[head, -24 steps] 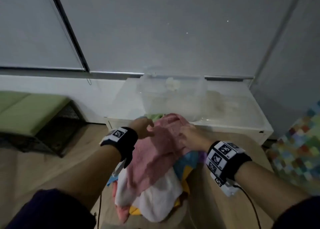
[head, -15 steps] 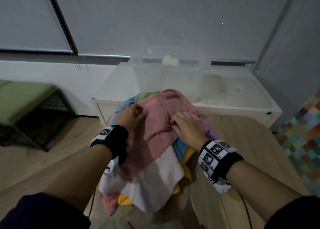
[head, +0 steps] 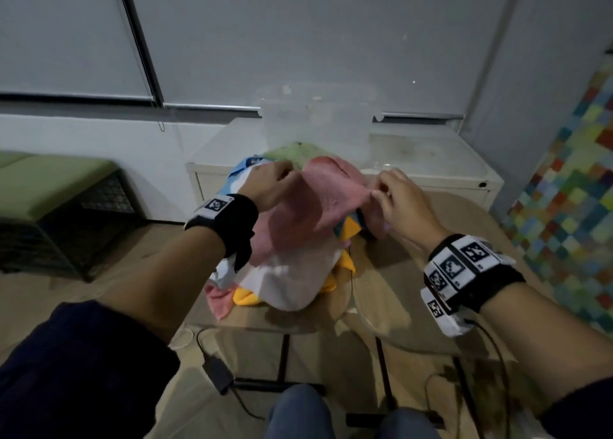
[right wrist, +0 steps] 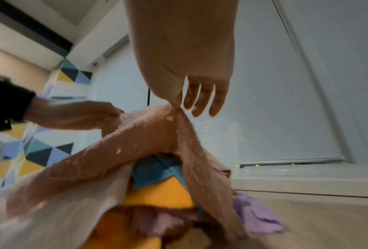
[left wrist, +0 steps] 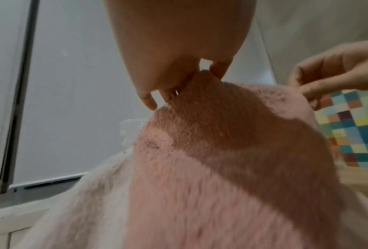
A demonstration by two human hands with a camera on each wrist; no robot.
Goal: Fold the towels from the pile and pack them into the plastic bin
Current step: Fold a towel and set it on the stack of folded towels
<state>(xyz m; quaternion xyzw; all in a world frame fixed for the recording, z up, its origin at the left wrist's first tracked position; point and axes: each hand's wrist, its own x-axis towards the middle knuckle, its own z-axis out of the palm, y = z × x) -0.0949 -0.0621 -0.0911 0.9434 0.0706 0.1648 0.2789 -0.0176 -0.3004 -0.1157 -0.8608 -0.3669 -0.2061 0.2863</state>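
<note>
A person's 2 hands lift a pink towel (head: pixel 308 203) off a heap of towels (head: pixel 288 282) on a small wooden table (head: pixel 398 309). The left hand (head: pixel 265 186) pinches 1 corner between thumb and fingertips; the right hand (head: pixel 398 203) pinches the opposite edge with thumb and forefinger, its other 3 fingers (right wrist: pixel 202 99) spread and free. The towel's lower part still drapes over a white towel (head: pixel 292 282), with yellow, blue and purple ones beneath (the right wrist view shows them best). Both grips are small, so a tug against the weight below could likely slip a corner loose. The dragging hem might also pull the white towel or a neighbour off the table's near edge. Beyond the heap, the clear plastic bin (head: pixel 315 123) stands on a white cabinet (head: pixel 431 170); whether it holds anything cannot be told. A high swing of the cloth could possibly nudge it.
</note>
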